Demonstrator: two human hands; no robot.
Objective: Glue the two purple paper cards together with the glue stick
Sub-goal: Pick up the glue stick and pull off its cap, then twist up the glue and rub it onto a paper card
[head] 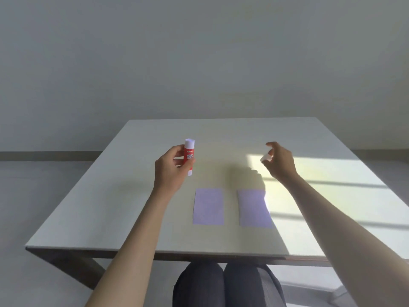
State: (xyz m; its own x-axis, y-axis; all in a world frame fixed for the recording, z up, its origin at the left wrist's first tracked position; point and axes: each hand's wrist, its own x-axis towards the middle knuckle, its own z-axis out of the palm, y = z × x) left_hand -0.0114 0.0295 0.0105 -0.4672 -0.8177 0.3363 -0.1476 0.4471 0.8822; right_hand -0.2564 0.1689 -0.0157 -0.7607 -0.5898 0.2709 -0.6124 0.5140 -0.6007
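Note:
Two purple paper cards lie flat side by side on the white table [110,207], the left card [208,206] and the right card [254,207], a small gap between them. My left hand [171,168] holds a red glue stick [189,156] upright above the table, beyond the left card, its pale glue tip exposed at the top. My right hand [280,161] is raised beyond the right card and pinches a small white cap [266,157] between thumb and fingers. The hands are well apart.
Bright sunlight with window-bar shadows falls across the right part of the table and touches the right card's edge. My knees in dark trousers [225,284] show under the near table edge. A grey wall stands behind.

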